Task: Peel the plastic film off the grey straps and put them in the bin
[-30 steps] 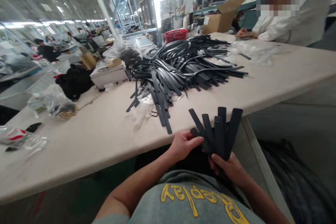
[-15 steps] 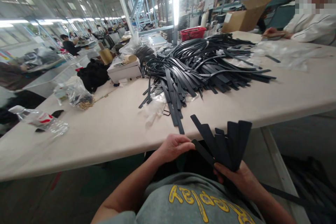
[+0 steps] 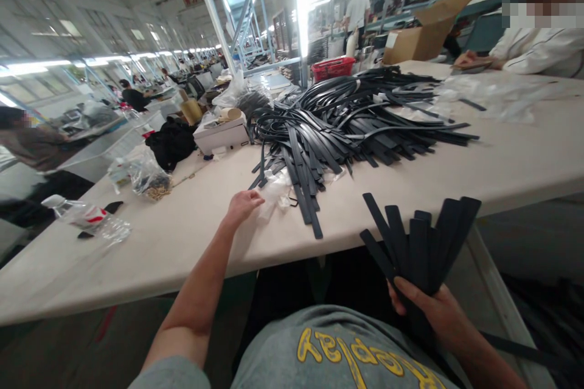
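A fanned bundle of flat black straps [image 3: 418, 249] rises from my right hand [image 3: 426, 307], which is wrapped around it in front of my body at the table's edge. My left hand [image 3: 245, 205] is over the table with its fingers drawn together; what they hold, if anything, is too small to make out. Just beside those fingers lies crumpled clear plastic film [image 3: 274, 191]. A small dark rectangular buckle [image 3: 293, 201] rests between the film and the strap ends. Behind it spreads a large heap of black straps [image 3: 328, 127], some with their ends pointing toward me.
At left on the pale table [image 3: 182, 243] lie a plastic bottle [image 3: 91, 219], a bag of small metal parts [image 3: 152, 179], black cloth [image 3: 171, 143] and a white box [image 3: 221, 134]. A red basket [image 3: 333, 67] stands behind the heap. A co-worker [image 3: 538, 51] sits at far right.
My left hand has left the strap bundle and moved left and forward over the table, near the film. The right hand with the bundle has shifted slightly right.
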Available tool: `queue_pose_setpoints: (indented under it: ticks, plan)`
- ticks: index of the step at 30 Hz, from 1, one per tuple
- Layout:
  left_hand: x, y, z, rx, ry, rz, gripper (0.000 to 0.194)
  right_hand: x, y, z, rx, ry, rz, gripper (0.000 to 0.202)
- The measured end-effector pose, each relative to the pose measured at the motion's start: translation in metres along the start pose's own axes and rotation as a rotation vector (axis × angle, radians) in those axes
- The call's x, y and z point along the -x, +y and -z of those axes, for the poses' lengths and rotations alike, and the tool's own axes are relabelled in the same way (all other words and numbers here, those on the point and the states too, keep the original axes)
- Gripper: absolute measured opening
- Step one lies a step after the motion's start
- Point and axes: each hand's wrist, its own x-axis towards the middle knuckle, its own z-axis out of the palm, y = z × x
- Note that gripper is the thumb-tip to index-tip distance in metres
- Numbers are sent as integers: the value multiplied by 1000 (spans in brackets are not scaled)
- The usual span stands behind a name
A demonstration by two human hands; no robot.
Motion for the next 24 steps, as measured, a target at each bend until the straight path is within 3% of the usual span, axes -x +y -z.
queue_pose_setpoints:
  ticks: [5,13,17,20,24]
  plan:
    - [7,2,6,49,2,2,42,-5,0,3,-49,18,-21,44]
    - [9,15,21,72,126,90,25,-8,5,2,-98,30,-24,43]
    - [12,27,27,298,62,79,26,-7,-1,-2,-135,50,-20,43]
    - [26,38,17,556,-44,66,38,-6,-8,-5,-174,68,-18,43]
    - [58,45,-11,844,-52,119,48,-7,-8,-4,-186,79,-20,43]
